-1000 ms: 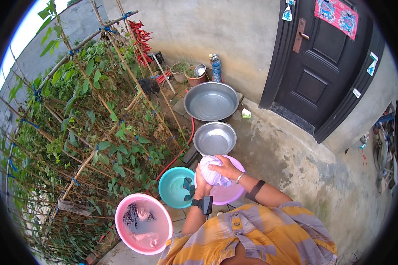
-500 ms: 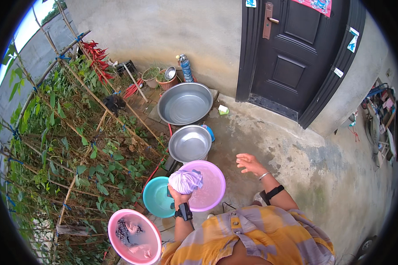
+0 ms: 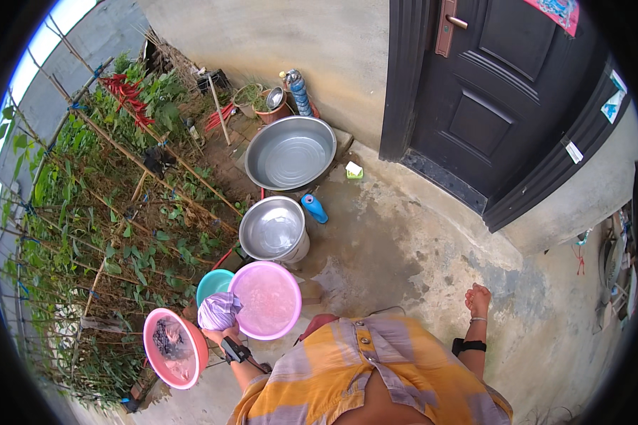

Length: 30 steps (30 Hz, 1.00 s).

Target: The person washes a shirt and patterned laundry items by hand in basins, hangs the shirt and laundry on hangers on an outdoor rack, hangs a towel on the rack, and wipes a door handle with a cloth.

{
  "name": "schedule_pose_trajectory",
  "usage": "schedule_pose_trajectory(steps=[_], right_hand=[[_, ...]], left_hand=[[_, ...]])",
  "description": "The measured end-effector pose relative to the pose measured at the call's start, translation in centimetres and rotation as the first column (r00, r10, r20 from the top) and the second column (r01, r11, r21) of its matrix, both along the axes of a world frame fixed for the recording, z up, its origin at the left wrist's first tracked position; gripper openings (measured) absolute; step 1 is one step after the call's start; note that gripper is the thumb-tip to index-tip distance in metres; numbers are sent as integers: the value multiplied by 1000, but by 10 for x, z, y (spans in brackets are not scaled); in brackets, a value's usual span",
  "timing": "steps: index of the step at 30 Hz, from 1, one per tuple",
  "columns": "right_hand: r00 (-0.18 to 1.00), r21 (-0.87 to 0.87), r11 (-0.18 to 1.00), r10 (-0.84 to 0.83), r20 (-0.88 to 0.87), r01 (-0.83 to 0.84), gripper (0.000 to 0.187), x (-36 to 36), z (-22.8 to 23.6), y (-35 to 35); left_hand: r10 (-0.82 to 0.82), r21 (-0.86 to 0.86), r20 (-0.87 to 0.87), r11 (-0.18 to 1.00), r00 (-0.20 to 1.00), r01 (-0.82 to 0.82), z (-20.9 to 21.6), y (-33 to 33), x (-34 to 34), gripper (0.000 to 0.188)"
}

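Note:
My left hand grips a bunched lavender-and-white striped cloth, held beside a lilac basin and in front of a teal basin that it partly hides. Pale, cloudy water fills the lilac basin. A pink basin at the lower left holds dark patterned and pinkish cloth in water. Well off to the right, away from the basins, my right hand has its fingers curled in, with nothing visible in them.
Beyond the lilac basin stand a steel basin and a large grey tub. A blue bottle-like object and a small green-and-white box lie nearby. Staked plants crowd the left; a dark door is at upper right.
My right hand has swung out to the right and its fingers have curled in. The left hand still holds the cloth. The view has shifted, so the basins appear farther left.

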State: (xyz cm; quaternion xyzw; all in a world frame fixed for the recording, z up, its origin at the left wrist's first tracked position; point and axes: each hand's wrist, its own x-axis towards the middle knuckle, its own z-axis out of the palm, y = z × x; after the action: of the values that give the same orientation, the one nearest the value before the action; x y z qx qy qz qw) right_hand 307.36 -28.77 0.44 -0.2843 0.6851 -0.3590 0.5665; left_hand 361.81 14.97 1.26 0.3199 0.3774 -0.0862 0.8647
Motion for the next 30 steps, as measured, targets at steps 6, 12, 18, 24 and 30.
schedule_pose_trajectory(steps=[6, 12, 18, 24, 30], right_hand=[[990, -11, 991, 137, 27, -136, 11, 38, -25, -146], [875, -27, 875, 482, -51, -483, 15, 176, -24, -290], [725, 289, 667, 604, 331, -687, 25, 273, -11, -433], [-24, 121, 224, 392, -920, -967, 33, 404, -1, -589], [-50, 55, -5, 516, -855, -998, 31, 666, 56, -691]], left_hand=[[158, 46, 59, 986, 986, -161, 51, -89, -40, 56], [-39, 242, 148, 970, 988, 2, -41, -111, -24, 50], [-285, 864, -503, -196, 816, 464, -1, -243, -74, 35], [-127, 849, -516, -212, 847, 485, -9, -337, -45, 26], [-57, 929, -79, 357, 995, 94, -29, -412, 6, 22]])
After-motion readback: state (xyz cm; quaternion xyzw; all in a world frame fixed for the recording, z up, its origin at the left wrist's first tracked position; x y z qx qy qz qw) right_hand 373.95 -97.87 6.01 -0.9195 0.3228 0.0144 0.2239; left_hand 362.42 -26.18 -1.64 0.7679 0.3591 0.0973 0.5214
